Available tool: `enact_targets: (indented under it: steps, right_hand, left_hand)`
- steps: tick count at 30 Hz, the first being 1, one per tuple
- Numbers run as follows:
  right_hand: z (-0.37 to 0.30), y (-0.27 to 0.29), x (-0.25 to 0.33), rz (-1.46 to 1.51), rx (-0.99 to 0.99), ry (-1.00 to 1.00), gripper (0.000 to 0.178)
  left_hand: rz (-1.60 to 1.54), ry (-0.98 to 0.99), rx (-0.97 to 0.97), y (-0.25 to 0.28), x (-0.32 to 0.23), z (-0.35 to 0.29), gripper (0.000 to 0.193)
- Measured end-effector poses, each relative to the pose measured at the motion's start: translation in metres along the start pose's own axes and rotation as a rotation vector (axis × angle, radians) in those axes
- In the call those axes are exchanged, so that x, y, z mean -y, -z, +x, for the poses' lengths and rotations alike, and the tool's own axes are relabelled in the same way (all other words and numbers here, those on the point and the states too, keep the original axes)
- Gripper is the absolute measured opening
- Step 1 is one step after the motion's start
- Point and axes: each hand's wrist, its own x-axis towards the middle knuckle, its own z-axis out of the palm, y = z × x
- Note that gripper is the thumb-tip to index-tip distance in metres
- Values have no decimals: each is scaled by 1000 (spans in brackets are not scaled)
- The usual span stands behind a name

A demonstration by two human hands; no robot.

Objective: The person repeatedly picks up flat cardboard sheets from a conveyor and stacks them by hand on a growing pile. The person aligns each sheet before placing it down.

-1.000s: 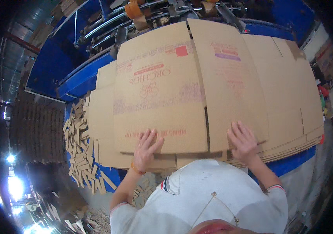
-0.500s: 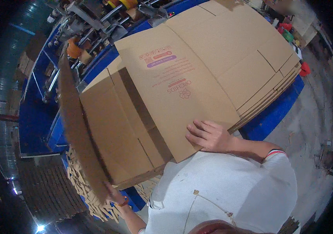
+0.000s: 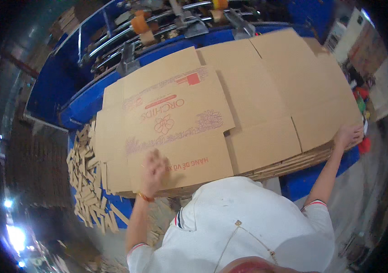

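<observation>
Cardboard stack [image 3: 257,100] runs lengthwise left to right, print [image 3: 164,123] inverted.

Left hand [image 3: 154,172]: appearing blurred
Lower cardboard sheets [image 3: 289,164]: lying mostly hidden
Machine [image 3: 196,29]: view's upper edge is cropping it

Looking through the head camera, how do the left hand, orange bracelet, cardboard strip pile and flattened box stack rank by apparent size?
Largest to smallest:
1. Flattened box stack
2. Cardboard strip pile
3. Left hand
4. Orange bracelet
</observation>
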Motion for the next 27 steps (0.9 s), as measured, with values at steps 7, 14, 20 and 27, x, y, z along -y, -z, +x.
enact_targets:
  steps: [7,14,20,27]
  right_hand:
    - [-105,118,213,1330,916,321,62]
    - [-173,144,343,977,947,769,74]
    - [-161,173,335,1108,894,485,77]
    - [-69,216,307,1757,1031,129,61]
  left_hand:
    - [89,621,-333,41,69,106,63]
    - [-275,751,-501,32,125,111,57]
    - [-297,492,-884,97,4,86,45]
    - [-496,203,-1193,141,-99,68,32]
